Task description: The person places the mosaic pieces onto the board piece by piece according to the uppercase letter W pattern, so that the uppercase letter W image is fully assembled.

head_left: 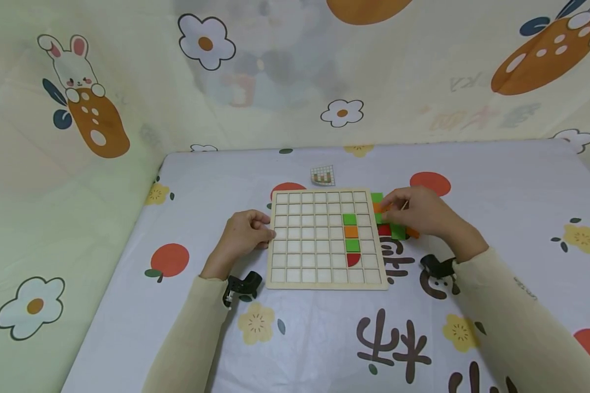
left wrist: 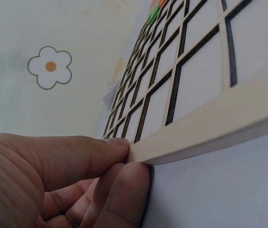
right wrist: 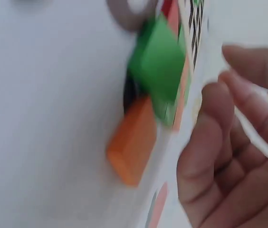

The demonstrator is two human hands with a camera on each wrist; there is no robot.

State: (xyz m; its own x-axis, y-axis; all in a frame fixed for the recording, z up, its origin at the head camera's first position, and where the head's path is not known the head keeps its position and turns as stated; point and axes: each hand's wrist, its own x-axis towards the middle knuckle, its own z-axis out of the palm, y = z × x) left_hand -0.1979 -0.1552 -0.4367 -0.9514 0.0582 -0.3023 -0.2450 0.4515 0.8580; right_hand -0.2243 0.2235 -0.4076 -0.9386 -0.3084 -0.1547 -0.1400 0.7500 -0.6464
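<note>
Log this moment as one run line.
left hand: holds grid board at left edge; right hand: by loose pieces, no grasp visible; set pieces: green, orange, green, red, one column

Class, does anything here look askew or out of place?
Yes: right of the board, a loose green tile and an orange tile lie askew, at angles to its edge, while the pieces in its cells line up.
</note>
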